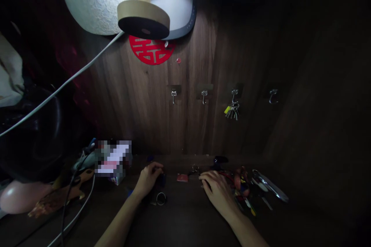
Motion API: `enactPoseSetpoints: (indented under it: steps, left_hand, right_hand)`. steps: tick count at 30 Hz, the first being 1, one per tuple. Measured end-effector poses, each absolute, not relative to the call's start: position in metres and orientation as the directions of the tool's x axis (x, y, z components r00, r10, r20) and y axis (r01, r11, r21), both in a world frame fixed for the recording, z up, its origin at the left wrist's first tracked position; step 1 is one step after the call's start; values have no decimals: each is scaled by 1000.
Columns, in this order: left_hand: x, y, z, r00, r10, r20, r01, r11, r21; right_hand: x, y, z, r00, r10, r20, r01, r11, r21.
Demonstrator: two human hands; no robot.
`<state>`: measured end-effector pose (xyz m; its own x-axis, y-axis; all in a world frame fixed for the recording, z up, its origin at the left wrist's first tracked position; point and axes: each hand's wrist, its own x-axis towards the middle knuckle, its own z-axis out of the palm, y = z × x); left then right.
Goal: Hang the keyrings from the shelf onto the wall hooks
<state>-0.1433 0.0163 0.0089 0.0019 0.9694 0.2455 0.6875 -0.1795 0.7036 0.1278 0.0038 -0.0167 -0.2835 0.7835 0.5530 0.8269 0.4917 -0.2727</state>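
My left hand [150, 179] is closed, its fingers curled down beside a dark blue object [162, 179]. Whatever lies under those fingertips is too dark to make out. Just in front of it a metal ring [161, 198] lies on the dark wooden shelf [179, 224]. My right hand [216, 189] rests low over the shelf, thumb and fingers apart, fingertips beside a small key ring [195, 168]. Between both hands lies a small red packet [182, 178]. Right of my right hand is a jumble of keys and trinkets [242, 185], with a shiny metal clasp [274, 187] beside it.
Several metal hooks [204, 96] line the wooden wall; a key bunch with a yellow tag [232, 110] hangs from one. A round lamp base [143, 19] and caps [179, 15] hang above. At left are a blurred-out box [114, 160], a white cable [72, 73] and a pink rounded object [24, 197].
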Motion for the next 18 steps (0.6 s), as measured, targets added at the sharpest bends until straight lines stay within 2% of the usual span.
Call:
enactPoseSetpoints:
  steps: [7, 14, 18]
  left_hand:
    - [-141, 13, 3, -56, 959, 279, 639, -180, 747]
    - [-158, 6, 5, -218, 909, 356, 541, -191, 819]
    - [-176, 7, 10, -350, 866, 358, 479, -163, 862]
  right_hand:
    - [128, 3, -16, -303, 802, 515, 817, 497, -293]
    - [126, 1, -15, -350, 795, 495, 778, 542, -319]
    - [123, -6, -8, -444, 767, 463, 704, 618, -348]
